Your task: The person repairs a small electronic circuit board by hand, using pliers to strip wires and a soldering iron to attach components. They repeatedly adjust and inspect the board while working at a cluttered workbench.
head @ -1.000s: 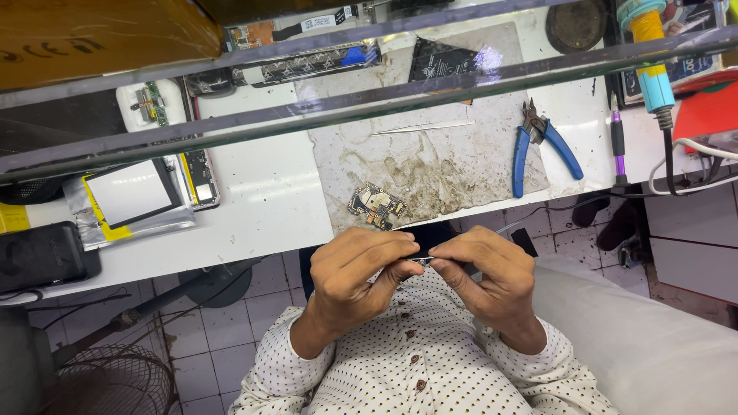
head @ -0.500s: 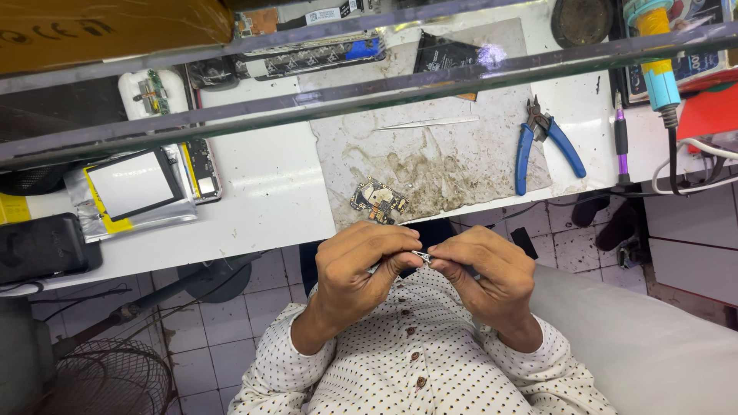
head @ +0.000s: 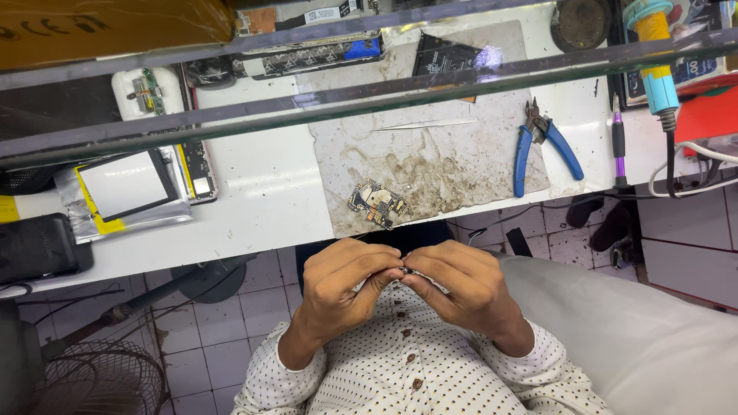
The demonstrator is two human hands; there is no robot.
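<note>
Nearest the camera, the left hand [head: 338,288] and the right hand [head: 461,288] met fingertip to fingertip over the lap, above a white dotted shirt [head: 400,376]. Both were pinched tight on one small dark part [head: 405,271], which sat exactly between them, equally near to each. It was too small to tell its material or its long axis, though the pinch ran side to side.

Just beyond, at the near edge of the white table [head: 261,192], a small circuit board [head: 377,204] lay flat on the near left corner of a grey, stained work mat [head: 453,161], dark with gold patches and irregular in outline. Further in, thin metal tweezers [head: 419,124] lay along the mat, and blue-handled pliers [head: 542,142] rested at its right edge, jaws pointing away. Toward the table's left edge lay a flat screen panel [head: 127,184] on a silvery bag. At the far right corner hung a soldering iron [head: 653,58] with a yellow and teal grip.
</note>
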